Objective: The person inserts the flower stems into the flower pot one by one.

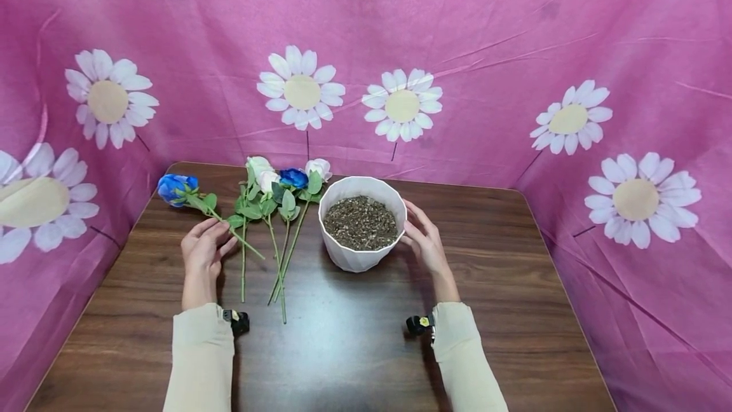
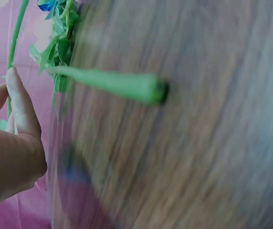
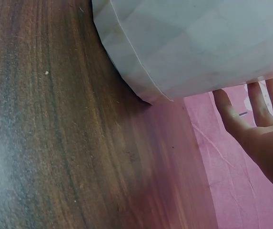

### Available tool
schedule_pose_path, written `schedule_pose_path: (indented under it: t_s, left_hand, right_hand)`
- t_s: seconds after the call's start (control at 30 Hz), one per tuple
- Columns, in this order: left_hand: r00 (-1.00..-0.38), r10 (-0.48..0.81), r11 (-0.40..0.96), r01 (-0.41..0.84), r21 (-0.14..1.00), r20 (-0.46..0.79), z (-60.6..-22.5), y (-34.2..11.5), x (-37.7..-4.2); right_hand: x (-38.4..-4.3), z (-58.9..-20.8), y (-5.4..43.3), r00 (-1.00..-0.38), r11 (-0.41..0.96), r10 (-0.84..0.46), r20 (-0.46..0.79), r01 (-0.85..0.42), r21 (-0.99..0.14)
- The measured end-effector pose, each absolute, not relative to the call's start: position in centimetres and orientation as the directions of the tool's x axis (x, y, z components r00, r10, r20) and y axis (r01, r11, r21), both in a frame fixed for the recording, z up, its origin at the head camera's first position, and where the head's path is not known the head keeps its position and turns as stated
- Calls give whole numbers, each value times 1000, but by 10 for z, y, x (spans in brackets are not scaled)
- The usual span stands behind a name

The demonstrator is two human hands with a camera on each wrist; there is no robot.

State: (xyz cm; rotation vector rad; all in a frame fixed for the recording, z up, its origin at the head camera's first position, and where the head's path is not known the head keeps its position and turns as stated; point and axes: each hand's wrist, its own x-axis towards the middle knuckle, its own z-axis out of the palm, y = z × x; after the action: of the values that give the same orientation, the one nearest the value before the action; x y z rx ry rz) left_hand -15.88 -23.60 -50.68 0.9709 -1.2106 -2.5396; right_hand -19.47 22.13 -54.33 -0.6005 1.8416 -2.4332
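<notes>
My left hand [image 1: 203,250] pinches the green stem of a blue artificial rose [image 1: 177,189] between thumb and fingers at the table's left side. Its bloom points to the far left, and the bare stem end slants towards the table's middle. In the left wrist view the fingers [image 2: 24,102] meet on the stem [image 2: 17,33]. A white faceted flowerpot [image 1: 356,260], filled with brown soil [image 1: 360,222], stands upright in the middle. My right hand [image 1: 426,247] touches the pot's right side with extended fingertips, as the right wrist view shows at the pot wall [image 3: 198,52].
Several more roses lie between the left hand and the pot: pale blooms [image 1: 318,169] and a blue one [image 1: 294,178], their stems [image 1: 284,259] crossing towards me. The wooden table [image 1: 486,336] ends at a pink cloth backdrop [image 1: 486,18] printed with daisies.
</notes>
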Motion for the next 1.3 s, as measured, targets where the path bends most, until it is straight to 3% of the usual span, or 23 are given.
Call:
schedule_pose_path:
  t_s: [0.6,0.77,1.3]
  left_hand:
    - [-830,-419,-716,51,697,-370,-486,-214,-168]
    - [-842,-410,-706,50,706,-351,-478,-210,-172]
    - [-885,-400,-736,156,659,-237,-432,-194,-182]
  right_hand:
    - [-200,-557,225,-937,-303,-247,248,-169,-938]
    - [-202,-559,226,-933,-307,-253,255,-172,-936]
    - [-206,-562,229,-938,-335,-263,224,-129,-933]
